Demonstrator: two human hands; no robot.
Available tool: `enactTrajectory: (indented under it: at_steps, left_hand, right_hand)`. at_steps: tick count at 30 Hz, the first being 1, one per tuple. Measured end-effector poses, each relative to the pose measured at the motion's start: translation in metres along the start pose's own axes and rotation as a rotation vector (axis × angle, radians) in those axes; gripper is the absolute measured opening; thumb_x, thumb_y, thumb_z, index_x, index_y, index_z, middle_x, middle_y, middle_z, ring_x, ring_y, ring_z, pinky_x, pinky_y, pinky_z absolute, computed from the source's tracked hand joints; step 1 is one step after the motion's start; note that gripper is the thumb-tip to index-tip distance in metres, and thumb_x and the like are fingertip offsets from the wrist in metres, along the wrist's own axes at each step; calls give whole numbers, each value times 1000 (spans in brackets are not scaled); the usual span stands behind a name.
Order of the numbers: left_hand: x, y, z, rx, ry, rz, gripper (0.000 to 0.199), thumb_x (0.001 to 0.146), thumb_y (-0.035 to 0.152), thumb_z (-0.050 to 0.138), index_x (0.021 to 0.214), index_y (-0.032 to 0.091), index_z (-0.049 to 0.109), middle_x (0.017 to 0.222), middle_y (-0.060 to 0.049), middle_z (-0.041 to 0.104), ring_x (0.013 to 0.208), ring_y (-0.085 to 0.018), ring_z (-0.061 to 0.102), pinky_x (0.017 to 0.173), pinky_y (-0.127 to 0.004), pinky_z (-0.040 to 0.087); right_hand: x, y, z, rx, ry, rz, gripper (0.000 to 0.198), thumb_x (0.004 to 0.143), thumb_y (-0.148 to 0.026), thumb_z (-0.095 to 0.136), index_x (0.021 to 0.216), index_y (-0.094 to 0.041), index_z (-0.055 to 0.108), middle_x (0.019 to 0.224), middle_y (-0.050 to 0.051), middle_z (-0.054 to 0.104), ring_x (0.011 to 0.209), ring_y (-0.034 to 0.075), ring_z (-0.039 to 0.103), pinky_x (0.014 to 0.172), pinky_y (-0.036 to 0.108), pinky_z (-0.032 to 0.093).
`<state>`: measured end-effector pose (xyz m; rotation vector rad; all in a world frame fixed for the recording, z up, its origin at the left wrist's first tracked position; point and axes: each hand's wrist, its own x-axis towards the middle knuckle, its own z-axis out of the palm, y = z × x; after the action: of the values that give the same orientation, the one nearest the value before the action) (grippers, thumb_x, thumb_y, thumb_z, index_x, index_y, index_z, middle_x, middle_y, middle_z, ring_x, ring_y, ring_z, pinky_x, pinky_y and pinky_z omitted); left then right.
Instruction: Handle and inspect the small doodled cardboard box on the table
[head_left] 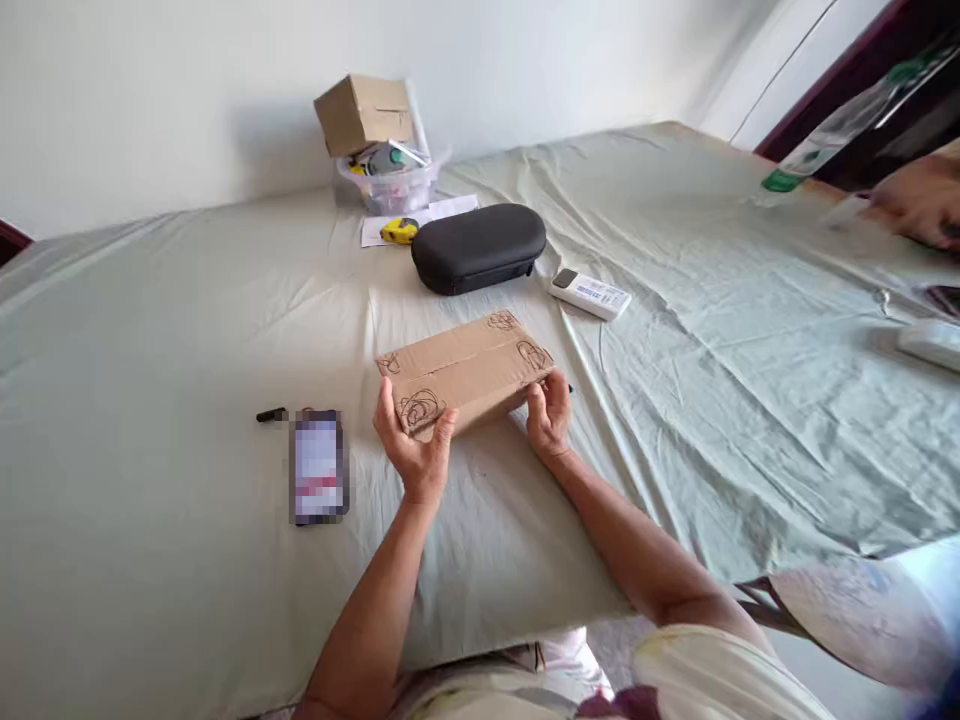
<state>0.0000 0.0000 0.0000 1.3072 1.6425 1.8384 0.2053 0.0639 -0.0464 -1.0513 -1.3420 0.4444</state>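
A flat brown cardboard box (472, 365) with dark scribbles at its corners is between my two hands, over the cloth-covered table. My left hand (416, 445) grips its near left corner, thumb on the near side and fingers along the left end. At the near right corner, my right hand (550, 415) holds the box with its thumb against the near side; some fingers are hidden beneath or behind it. The box looks slightly tilted, and whether its underside touches the cloth I cannot tell.
Behind the box lie a black zippered case (480, 245), a yellow tape measure (399, 231) and a white power bank (590, 294). A phone (319, 467) and a black pen (271, 415) lie left. A plastic basket (394, 188) stands by the wall. Another person's hand (926, 200) is far right.
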Motion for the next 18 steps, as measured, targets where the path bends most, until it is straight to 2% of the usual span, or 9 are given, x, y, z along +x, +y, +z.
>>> enactTrajectory:
  at_steps: [4, 7, 10, 13, 15, 18]
  left_hand:
    - [10, -5, -8, -9, -78, 12, 103, 85, 60, 83, 168, 30, 29, 166, -17, 46, 154, -32, 49, 129, -48, 41]
    - [9, -17, -11, -10, -95, 35, 105, 85, 61, 83, 168, 29, 28, 166, -17, 45, 156, -33, 47, 130, -47, 40]
    - [3, -34, -9, -39, -54, 49, 102, 85, 64, 80, 166, 26, 31, 167, -19, 42, 158, -34, 44, 131, -47, 39]
    - [-4, -48, -3, -58, 20, 11, 96, 87, 66, 76, 162, 20, 37, 159, -21, 48, 151, -34, 51, 125, -48, 45]
    - [-5, -52, -1, -65, 35, -6, 94, 87, 64, 76, 160, 18, 39, 156, -22, 52, 147, -33, 55, 122, -46, 49]
    - [-1, -49, 0, -90, 9, -3, 91, 85, 58, 80, 159, 21, 41, 157, -18, 54, 145, -29, 58, 125, -42, 47]
  right_hand:
    - [-4, -2, 3, 5, 12, 6, 41, 99, -64, 55, 112, -25, 59, 98, 2, 56, 87, 19, 56, 82, 38, 50]
    - [-5, -10, 7, 1, 32, 28, 51, 98, -71, 53, 120, -25, 58, 98, 2, 56, 86, 19, 55, 81, 38, 51]
    - [-4, -16, 10, -3, 25, 48, 52, 97, -72, 55, 119, -25, 58, 97, 2, 55, 83, 18, 52, 78, 36, 51]
    - [-3, -18, 13, 25, 18, 75, 52, 96, -71, 57, 119, -25, 59, 100, 2, 56, 84, 17, 53, 79, 35, 51]
    - [-1, -16, 14, 49, 15, 85, 53, 95, -72, 59, 119, -25, 59, 104, 4, 57, 88, 18, 56, 81, 36, 53]
    - [1, -13, 16, 54, 6, 87, 54, 95, -72, 59, 120, -25, 60, 108, 5, 58, 90, 19, 57, 82, 37, 53]
